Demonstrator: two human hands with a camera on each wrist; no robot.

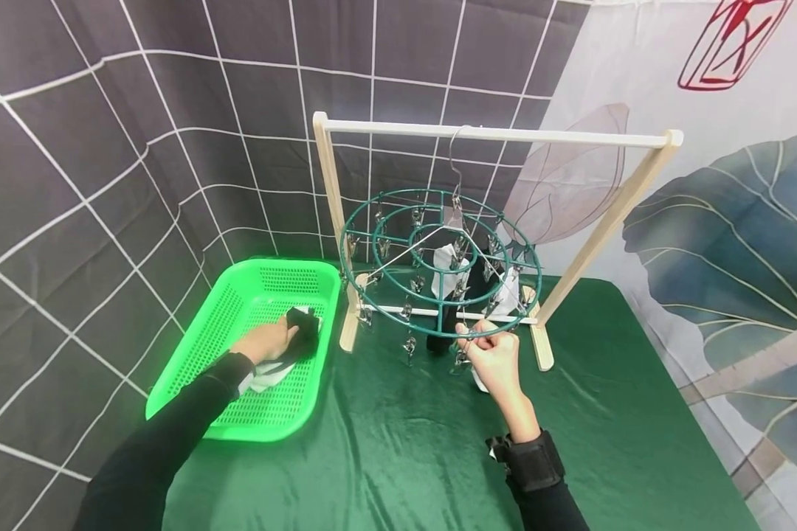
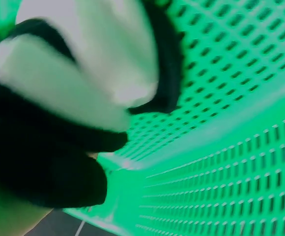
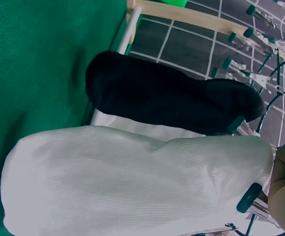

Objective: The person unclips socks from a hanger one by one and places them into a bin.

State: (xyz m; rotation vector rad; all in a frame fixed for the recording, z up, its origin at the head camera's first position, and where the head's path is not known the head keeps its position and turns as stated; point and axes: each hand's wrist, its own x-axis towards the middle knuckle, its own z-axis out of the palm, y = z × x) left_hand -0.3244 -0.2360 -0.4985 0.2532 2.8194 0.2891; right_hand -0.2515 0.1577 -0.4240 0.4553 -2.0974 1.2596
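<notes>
One green basket, one wooden rack, one round hanger, three concentric hoops

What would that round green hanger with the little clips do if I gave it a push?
The round green clip hanger would probably swing or twist, because it hangs by one thin metal hook from the white horizontal bar. Its small silver metal clips may jiggle, since they dangle. The white ribbed fabric sock clipped on looks soft, so it might flop.
</notes>
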